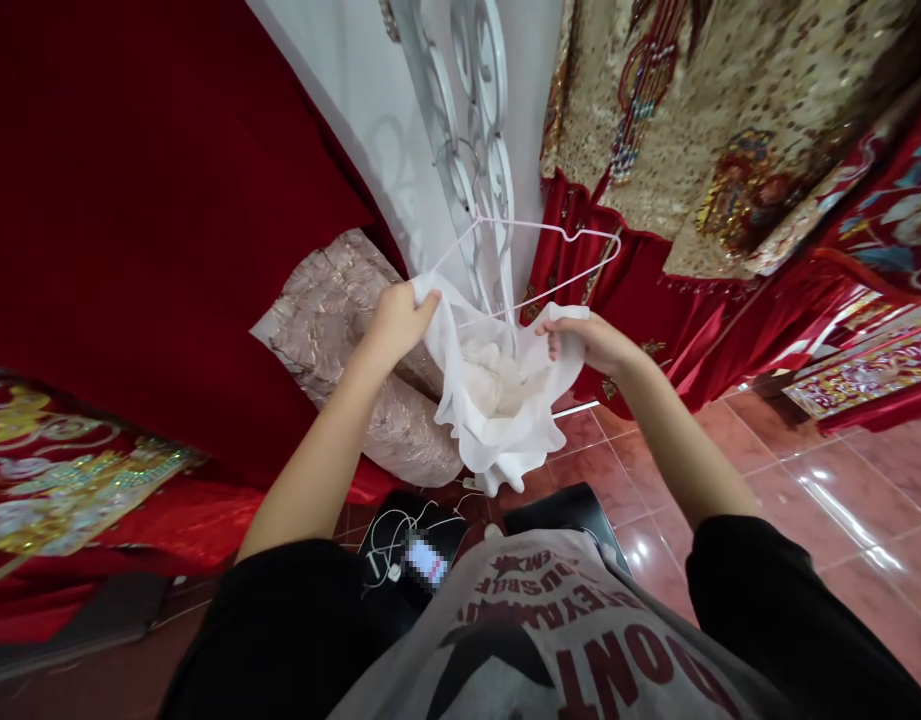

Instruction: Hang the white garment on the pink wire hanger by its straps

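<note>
A white, thin, ruffled garment [497,440] hangs from a pale pink hanger [572,235], held up in front of me. My left hand [406,318] grips its upper left edge, the thumb pressed on the cloth beside the hanger's left arm. At the upper right edge, my right hand [591,340] has its fingers curled on the fabric, and the hanger's right end sticks out bare above it. The hanger's hook is at a white scrolled metal stand [497,160]. Inside the garment's opening, crumpled cream cloth shows.
A pinkish shiny garment [340,300] hangs to the left against a red drape [130,200]. Sequinned gold cloth [700,130] hangs at the right. Below, a black seat [565,515] holds its place by a phone [426,560] and white cables [392,545]. The floor has reddish tiles [655,480].
</note>
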`<state>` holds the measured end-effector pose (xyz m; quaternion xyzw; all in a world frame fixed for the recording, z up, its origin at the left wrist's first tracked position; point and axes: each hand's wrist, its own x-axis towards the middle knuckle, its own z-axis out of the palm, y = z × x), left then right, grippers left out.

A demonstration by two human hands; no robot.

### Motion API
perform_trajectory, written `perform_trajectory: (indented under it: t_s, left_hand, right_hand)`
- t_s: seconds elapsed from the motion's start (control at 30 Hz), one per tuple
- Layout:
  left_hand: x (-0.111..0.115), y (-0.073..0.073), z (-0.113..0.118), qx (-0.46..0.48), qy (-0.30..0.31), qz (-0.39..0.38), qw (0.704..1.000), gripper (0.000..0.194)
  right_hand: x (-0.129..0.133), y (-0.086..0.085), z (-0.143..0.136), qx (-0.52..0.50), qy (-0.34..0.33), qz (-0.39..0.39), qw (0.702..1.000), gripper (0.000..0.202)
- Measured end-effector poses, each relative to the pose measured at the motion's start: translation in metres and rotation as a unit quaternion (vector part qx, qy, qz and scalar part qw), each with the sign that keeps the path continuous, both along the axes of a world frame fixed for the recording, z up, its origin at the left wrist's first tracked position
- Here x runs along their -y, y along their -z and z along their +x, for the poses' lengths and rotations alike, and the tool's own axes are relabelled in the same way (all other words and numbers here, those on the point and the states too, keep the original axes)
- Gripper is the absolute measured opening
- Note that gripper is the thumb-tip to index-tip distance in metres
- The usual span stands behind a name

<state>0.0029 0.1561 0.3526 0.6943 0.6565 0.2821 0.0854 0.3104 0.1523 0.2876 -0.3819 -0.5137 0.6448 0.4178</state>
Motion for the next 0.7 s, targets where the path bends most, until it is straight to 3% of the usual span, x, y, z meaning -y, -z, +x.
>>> perform_trajectory:
  t_s: [0.1, 0.2, 0.33, 0.53, 0.7]
  left_hand:
    - [-0.004, -0.001, -0.003, -0.109, -0.026, -0.017, 0.994, 0.031]
    - [-0.009, 0.001, -0.006, -0.176, -0.044, -0.033, 0.983, 0.036]
    - [-0.013, 0.002, -0.009, -0.209, -0.043, -0.041, 0.976, 0.041]
    - [-0.011, 0.002, -0.010, -0.212, -0.047, -0.039, 0.975, 0.047]
    - [-0.006, 0.001, -0.005, -0.214, -0.037, -0.039, 0.975, 0.053]
  right_hand:
    - [-0.010, -0.016, 0.042, 0.059, 0.055, -0.067, 0.994, 0.007]
    - [-0.029, -0.029, 0.075, 0.088, 0.177, -0.052, 0.979, 0.005]
    - [-0.062, -0.046, 0.097, 0.090, 0.246, -0.030, 0.965, 0.014]
    - [-0.095, -0.083, 0.091, 0.102, 0.210, -0.017, 0.972, 0.027]
    - [-0.100, -0.101, 0.063, 0.183, 0.189, 0.050, 0.964, 0.017]
